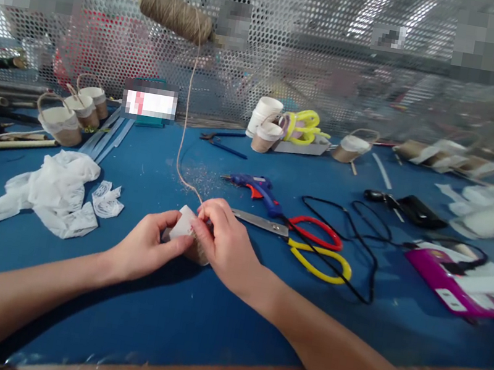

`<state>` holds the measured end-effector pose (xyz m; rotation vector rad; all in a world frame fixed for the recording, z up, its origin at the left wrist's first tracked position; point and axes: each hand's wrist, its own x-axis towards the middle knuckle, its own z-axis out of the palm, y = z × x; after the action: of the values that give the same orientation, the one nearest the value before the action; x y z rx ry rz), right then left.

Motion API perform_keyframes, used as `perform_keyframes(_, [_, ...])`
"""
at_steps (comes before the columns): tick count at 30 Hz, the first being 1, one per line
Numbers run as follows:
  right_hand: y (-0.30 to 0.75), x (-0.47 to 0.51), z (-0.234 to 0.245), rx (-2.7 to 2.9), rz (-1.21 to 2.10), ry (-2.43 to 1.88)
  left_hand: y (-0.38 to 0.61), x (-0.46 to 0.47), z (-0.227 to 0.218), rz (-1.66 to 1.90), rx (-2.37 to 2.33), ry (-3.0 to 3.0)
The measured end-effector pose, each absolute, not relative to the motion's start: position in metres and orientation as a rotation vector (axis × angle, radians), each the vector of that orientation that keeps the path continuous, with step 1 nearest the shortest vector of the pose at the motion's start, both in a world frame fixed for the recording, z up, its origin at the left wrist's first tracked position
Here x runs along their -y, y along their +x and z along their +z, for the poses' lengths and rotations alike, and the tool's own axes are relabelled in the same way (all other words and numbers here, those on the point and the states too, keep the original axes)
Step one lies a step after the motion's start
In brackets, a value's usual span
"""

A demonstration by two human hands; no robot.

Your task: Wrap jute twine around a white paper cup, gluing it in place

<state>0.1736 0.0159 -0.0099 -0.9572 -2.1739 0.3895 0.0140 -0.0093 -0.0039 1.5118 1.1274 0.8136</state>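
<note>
My left hand [147, 241] is closed around a small white paper cup [181, 224], tilted over the table in front of me. Brown twine covers part of the cup's side. Against that side, my right hand [231, 242] pinches the twine [185, 119], its fingers hiding the exact contact. The strand runs slackly up to a twine spool [174, 11] mounted on the mesh panel. Just beyond my right hand lie scissors [264, 223] with one red and one yellow handle, and a blue glue gun [259, 185].
White lace ribbon [51, 191] is heaped at the left. Small twine-wrapped baskets [63, 126] stand behind it. Pliers [225, 143], a stack of white cups [265, 116] and yellow-handled scissors [303, 126] sit at the back. A black cord [373, 274] loops towards a purple power strip [448, 279].
</note>
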Motion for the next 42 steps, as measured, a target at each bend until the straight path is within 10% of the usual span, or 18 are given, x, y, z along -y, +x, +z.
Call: perform_keyframes(42, [0.177, -0.012, -0.008, 2.118, 0.569, -1.008, 0.02, 0.017, -0.008, 0.716, -1.161, 1.606])
